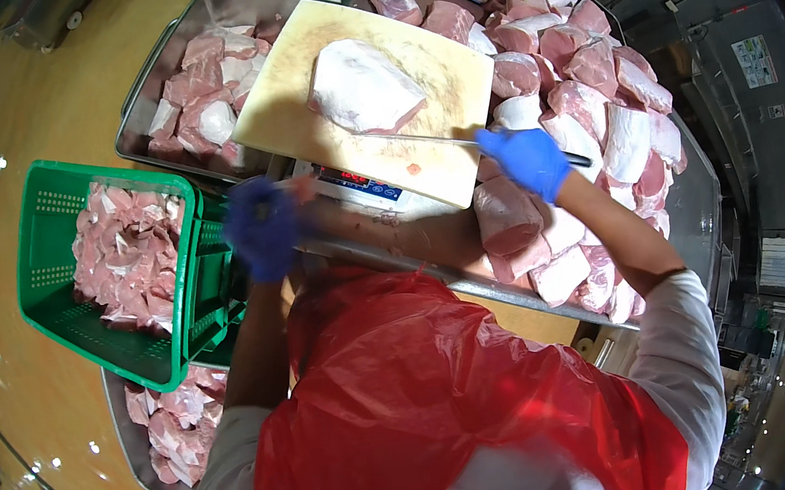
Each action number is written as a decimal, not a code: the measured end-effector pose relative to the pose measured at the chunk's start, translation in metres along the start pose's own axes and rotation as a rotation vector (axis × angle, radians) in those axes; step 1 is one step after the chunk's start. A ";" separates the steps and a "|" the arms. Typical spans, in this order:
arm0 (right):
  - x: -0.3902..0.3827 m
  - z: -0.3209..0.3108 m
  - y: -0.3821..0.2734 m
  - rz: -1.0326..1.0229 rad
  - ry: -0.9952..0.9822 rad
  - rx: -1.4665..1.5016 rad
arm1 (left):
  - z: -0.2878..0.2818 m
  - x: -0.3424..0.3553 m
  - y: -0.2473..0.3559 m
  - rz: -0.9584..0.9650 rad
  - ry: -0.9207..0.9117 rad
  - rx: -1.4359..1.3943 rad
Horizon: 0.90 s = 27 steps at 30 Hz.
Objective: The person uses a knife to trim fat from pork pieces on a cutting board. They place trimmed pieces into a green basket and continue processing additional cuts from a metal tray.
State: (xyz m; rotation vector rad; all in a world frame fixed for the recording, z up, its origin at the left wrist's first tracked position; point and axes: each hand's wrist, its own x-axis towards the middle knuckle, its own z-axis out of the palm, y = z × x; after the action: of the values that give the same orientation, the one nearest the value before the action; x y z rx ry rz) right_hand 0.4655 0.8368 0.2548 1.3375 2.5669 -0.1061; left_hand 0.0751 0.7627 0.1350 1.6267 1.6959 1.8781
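Seems midway, with pork loin piece (364,85) on cutting board (286,76).
Grips knife (428,139) in closed right hand (527,161); cannot tell fingers of blurred left hand (261,227). Probably done: trimmings (127,260) in green crate (40,262); probably remaining: loin chunks (631,136) at right.

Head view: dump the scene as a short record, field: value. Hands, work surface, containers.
Left hand: blue-gloved hand, motion-blurred, left of the scale; grasp unclear
Right hand: blue-gloved hand gripping a knife, blade over the board
Work surface: pale cutting board, partly covering the scale
On board: one large meat piece, pale side up
Left container: green basket of meat trimmings
Upper-left container: metal tray of meat chunks
Right: pile of large meat cuts
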 end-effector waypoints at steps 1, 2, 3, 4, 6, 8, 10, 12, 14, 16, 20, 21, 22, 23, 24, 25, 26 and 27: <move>-0.018 -0.004 0.016 0.046 -0.061 -0.080 | -0.028 0.015 0.016 -0.089 0.138 -0.009; -0.039 -0.005 0.036 -0.030 0.001 -0.093 | -0.057 0.021 0.008 -0.394 0.233 -0.416; -0.056 -0.003 0.043 0.001 0.056 -0.092 | -0.098 0.037 -0.014 -0.244 0.329 0.051; -0.069 0.001 0.046 0.037 0.127 0.064 | -0.129 0.051 -0.012 -0.264 0.347 0.174; -0.083 0.013 0.036 0.131 0.377 0.294 | -0.202 0.060 -0.037 -0.450 -0.018 0.712; -0.085 0.041 0.024 0.346 0.496 0.626 | -0.227 0.060 -0.058 -0.236 -0.333 1.166; -0.075 0.066 0.006 0.512 0.693 0.823 | -0.166 0.088 -0.035 -0.089 -0.255 0.882; -0.051 0.049 -0.035 0.614 0.831 1.109 | -0.074 0.102 0.002 -0.291 -0.261 0.258; -0.035 0.054 -0.048 0.659 0.858 1.228 | 0.008 0.099 -0.003 -0.241 -0.463 -0.080; -0.030 0.053 -0.051 0.552 0.850 1.309 | 0.082 0.096 0.014 -0.056 -0.581 -0.003; -0.035 0.046 -0.054 0.551 0.891 1.164 | 0.177 0.081 0.041 0.307 -0.620 0.514; -0.038 0.047 -0.053 0.560 0.903 1.146 | 0.183 0.077 0.056 0.292 -0.653 0.635; -0.041 0.048 -0.052 0.583 0.882 1.160 | 0.183 0.072 0.064 0.326 -0.667 0.650; -0.044 0.049 -0.052 0.602 0.859 1.174 | 0.181 0.067 0.072 0.358 -0.678 0.666; -0.044 0.050 -0.051 0.607 0.833 1.191 | 0.177 0.072 0.070 0.439 -0.734 0.592; -0.044 0.053 -0.050 0.569 0.839 1.102 | 0.174 0.077 0.069 0.519 -0.799 0.508; -0.043 0.053 -0.052 0.557 0.875 1.123 | 0.166 0.095 0.059 0.616 -0.931 0.400; -0.045 0.051 -0.052 0.587 0.824 1.077 | 0.155 0.116 0.049 0.710 -1.063 0.287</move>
State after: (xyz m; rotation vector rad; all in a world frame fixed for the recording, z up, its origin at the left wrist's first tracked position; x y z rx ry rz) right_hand 0.4571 0.7618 0.2146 2.9738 2.5504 -1.1653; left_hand 0.1693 0.9223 0.2089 2.8273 0.9671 0.5301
